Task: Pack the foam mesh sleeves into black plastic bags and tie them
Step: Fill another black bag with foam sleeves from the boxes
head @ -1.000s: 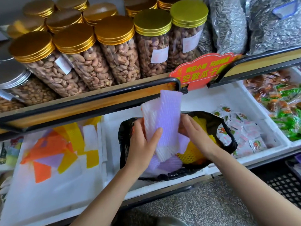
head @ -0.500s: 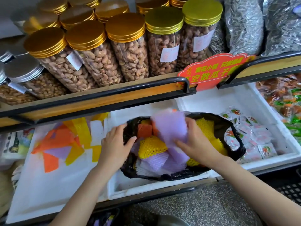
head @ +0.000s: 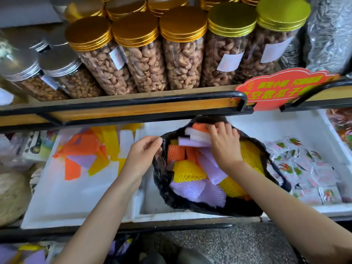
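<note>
Pinching bag (head: 164,189) rim w/ L hand (head: 142,156) — R hand (head: 225,144) grips sleeves (head: 198,137) inside.

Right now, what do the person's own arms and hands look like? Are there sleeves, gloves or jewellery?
Both arms are bare as far as the picture shows: no sleeve covers the left arm or the right arm. The left hand and the right hand wear no gloves. No watch, bracelet or ring is visible.

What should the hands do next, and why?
Probably the right hand should push the white and orange sleeves it grips down into the black bag, because they poke up at its far rim while the left hand pinches the rim open.
</note>
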Action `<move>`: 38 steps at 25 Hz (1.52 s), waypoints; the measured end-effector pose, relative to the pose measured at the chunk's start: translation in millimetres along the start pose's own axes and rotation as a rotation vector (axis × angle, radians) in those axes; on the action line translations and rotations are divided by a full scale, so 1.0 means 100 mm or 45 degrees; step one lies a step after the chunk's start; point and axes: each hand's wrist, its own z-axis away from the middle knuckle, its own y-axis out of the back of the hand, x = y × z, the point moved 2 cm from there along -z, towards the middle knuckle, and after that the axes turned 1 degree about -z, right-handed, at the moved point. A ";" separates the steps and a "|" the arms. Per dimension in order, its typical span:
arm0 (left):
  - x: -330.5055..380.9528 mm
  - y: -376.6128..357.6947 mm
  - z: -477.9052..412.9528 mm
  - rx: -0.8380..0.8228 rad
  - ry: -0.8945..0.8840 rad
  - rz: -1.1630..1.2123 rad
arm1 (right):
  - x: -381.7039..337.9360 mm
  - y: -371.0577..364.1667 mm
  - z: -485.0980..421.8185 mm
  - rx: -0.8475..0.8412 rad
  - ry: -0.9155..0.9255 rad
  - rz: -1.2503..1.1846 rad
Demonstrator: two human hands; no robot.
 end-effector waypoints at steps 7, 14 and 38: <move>-0.08 0.06 -0.06 0.006 0.036 0.178 | -0.23 -0.30 0.27 -0.460 0.227 -0.126; -0.30 0.43 -0.16 -0.197 -0.201 -0.131 | -0.62 0.34 0.25 0.296 0.066 -0.608; -3.14 2.54 -1.73 -0.238 -0.110 -1.305 | -3.45 -2.16 -1.07 -0.563 -0.701 -0.992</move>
